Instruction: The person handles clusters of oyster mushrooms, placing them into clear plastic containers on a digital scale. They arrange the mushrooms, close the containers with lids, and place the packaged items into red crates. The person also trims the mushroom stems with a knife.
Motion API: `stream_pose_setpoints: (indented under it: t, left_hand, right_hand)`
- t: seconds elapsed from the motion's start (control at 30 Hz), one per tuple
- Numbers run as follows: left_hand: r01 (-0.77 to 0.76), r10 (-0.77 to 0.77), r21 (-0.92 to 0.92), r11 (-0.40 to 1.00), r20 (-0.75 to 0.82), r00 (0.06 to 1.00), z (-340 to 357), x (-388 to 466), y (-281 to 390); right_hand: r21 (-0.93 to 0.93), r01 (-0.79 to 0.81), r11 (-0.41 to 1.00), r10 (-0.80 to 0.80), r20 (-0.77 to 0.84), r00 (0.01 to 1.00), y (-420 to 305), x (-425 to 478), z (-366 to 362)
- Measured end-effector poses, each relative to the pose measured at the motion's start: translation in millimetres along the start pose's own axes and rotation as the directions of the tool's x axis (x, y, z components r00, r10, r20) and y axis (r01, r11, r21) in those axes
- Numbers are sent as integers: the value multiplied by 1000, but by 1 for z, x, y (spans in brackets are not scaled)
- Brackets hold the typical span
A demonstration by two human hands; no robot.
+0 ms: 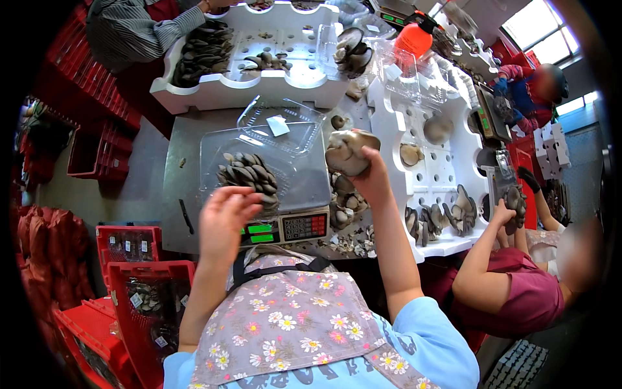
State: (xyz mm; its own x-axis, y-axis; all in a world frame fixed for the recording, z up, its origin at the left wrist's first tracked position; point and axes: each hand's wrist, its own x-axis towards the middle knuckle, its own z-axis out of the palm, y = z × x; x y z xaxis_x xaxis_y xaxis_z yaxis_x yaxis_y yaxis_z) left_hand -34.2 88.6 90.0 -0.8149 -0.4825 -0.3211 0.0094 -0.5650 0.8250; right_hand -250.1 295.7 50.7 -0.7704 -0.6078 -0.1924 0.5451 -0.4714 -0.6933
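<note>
A clump of oyster mushrooms (249, 176) lies in a clear plastic tray on the metal plate of a digital scale (303, 187). My left hand (231, 219) is over the near edge of this clump, fingers together and slightly bent; whether it touches the mushrooms cannot be told. In my right hand (371, 170) is a pale, broad oyster mushroom (351, 150), held up at the scale's right edge. Behind the clump, an open clear plastic container (291, 130) with a white paper slip (278, 125) rests on the plate. Mushroom pieces (346, 199) lie right of the scale.
White foam crates with mushrooms stand behind (252, 95) and right (396, 146). A black knife (185, 216) lies left of the scale. An orange spray bottle (414, 40) stands at the back. Red crates (150, 267) are at lower left. Co-workers work behind and at right.
</note>
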Motion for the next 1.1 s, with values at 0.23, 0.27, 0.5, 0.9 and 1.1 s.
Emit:
stream_pose_setpoints:
  t: [0.23,0.27,0.5,0.9,1.1]
  left_hand:
    - [352,-142,-468,811,426,893,45,11,-14]
    - [368,-158,-429,825,451,878,45,10,-8]
    - [324,-193,-293,900,398,897,23,8,-14]
    - [502,-408,-302,810,325,853,21,5,-29]
    - [388,-360,-157,908,177,916,-5,-6,-22]
  right_hand:
    - [-724,679,119,-372,601,707,25,-44,92]
    - [-724,684,88,-297,636,712,28,-49,95]
    - [-682,604,412,-228,565,793,34,-58,67]
    - [-176,112,978,-112,5,994,72,-58,52]
    - [-906,181,382,-467,-21,884,102,-31,76]
